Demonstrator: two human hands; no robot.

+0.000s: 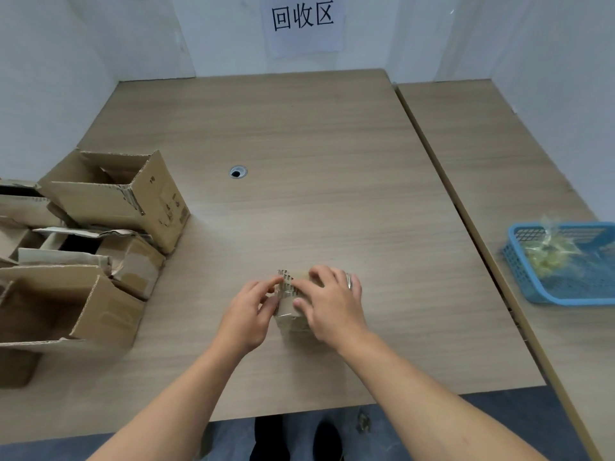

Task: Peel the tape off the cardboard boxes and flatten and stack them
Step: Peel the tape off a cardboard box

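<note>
A small taped cardboard box point(290, 315) stands on the wooden table point(316, 181) near its front edge. My right hand point(332, 302) lies over the box's top and right side, fingers curled round it. My left hand point(248, 312) is at the box's left side, and its fingertips pinch the printed tape point(287, 283) at the top left edge. Much of the box is hidden under both hands.
Several open cardboard boxes point(109, 194) crowd the table's left side. A blue plastic basket point(562, 264) with crumpled clear tape sits on the adjoining table at the right. A cable hole point(237, 172) is mid-table. A paper sign point(303, 18) hangs on the back wall.
</note>
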